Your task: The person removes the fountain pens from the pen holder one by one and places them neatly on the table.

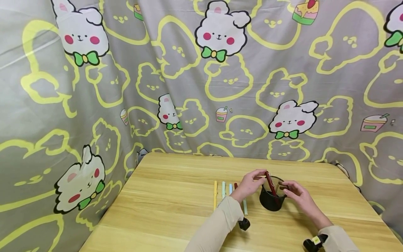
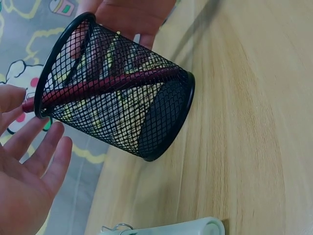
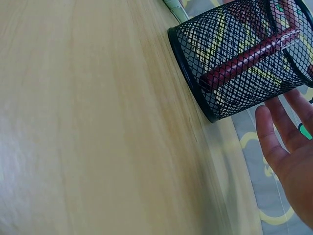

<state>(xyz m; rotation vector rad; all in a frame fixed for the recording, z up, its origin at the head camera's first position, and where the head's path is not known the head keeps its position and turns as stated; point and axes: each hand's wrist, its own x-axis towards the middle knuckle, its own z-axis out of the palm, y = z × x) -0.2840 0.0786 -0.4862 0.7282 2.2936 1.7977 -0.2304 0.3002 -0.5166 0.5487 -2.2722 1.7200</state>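
A black mesh pen holder (image 1: 272, 203) stands upright on the table, with one dark red pen (image 2: 98, 87) leaning inside it. The pen's foot is at the holder's base and its upper end pokes past the rim. At that upper end, my left hand (image 1: 251, 182) pinches the pen between thumb and index finger; its other fingers spread beside the rim. On the holder's opposite side, my right hand (image 1: 297, 194) has loosely bent fingers close to the mesh near the rim; whether they touch it, I cannot tell. It holds nothing.
Left of the holder lies a row of several pens, including a yellow pen (image 1: 215, 194), a light blue pen (image 1: 231, 188) and a pale green pen (image 2: 181, 229). My left forearm partly covers them. A patterned curtain (image 1: 189, 70) hangs behind the wooden table (image 1: 157, 199).
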